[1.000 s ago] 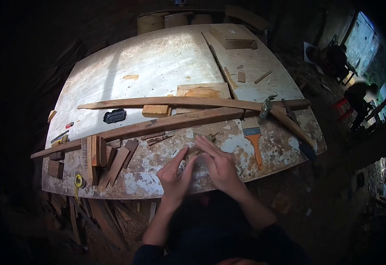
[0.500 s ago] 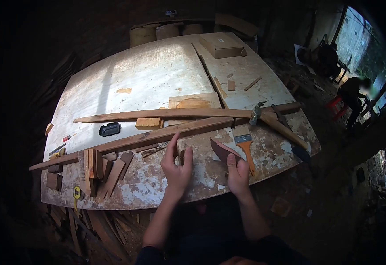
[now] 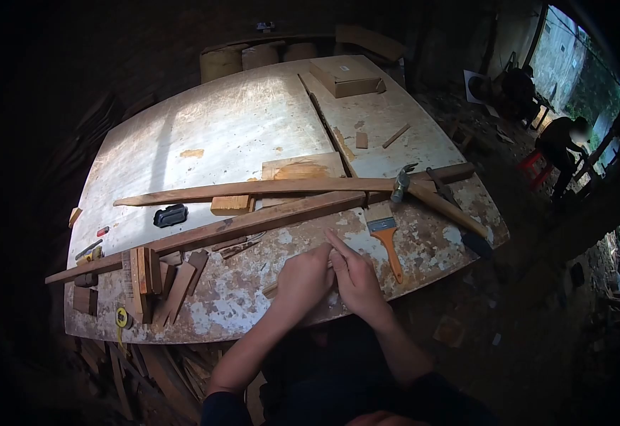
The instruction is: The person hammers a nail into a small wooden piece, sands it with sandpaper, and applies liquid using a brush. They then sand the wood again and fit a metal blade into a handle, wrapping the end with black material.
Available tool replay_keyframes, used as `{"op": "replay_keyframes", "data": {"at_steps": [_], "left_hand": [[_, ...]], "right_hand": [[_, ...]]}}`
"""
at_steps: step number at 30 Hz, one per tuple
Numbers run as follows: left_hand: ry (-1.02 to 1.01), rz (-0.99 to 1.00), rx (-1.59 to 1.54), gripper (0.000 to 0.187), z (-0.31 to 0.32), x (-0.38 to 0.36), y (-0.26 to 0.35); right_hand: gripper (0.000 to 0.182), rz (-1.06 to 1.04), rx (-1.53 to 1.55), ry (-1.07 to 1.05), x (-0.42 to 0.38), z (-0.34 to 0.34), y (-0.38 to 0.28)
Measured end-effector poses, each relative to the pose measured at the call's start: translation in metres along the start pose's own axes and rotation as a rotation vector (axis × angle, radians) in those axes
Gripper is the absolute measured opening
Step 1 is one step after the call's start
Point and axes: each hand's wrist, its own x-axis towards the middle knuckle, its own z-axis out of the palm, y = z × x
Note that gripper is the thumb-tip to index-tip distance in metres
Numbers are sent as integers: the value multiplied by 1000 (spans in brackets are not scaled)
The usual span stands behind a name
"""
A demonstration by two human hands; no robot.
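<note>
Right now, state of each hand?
Left hand: closed, apparently on a wooden piece.
Right hand: grip hidden; open, closed or holding cannot be told.

left fingers (image 3: 314,258) | apart half-second ago | now meeting right fingers (image 3: 346,250)

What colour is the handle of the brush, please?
The brush handle is orange; head view shows it best.

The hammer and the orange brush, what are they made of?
Hammer: the head looks like metal, grey with pale glints; the handle seems bare wood, tan and dull. Brush: the flat grey band looks like metal. The smooth, orange handle could be painted wood or plastic; I can't tell.
</note>
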Motion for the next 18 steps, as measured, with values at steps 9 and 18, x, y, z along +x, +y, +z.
{"op": "replay_keyframes", "data": {"at_steps": [9,18], "left_hand": [[-85,-42,145,20,-12,1,-19],[-71,-61,158,20,-20,-2,-20]], "right_hand": [[48,-8,16,-15,-12,19,-1],[48,-85,139,-76,-28,24,-4]]}}
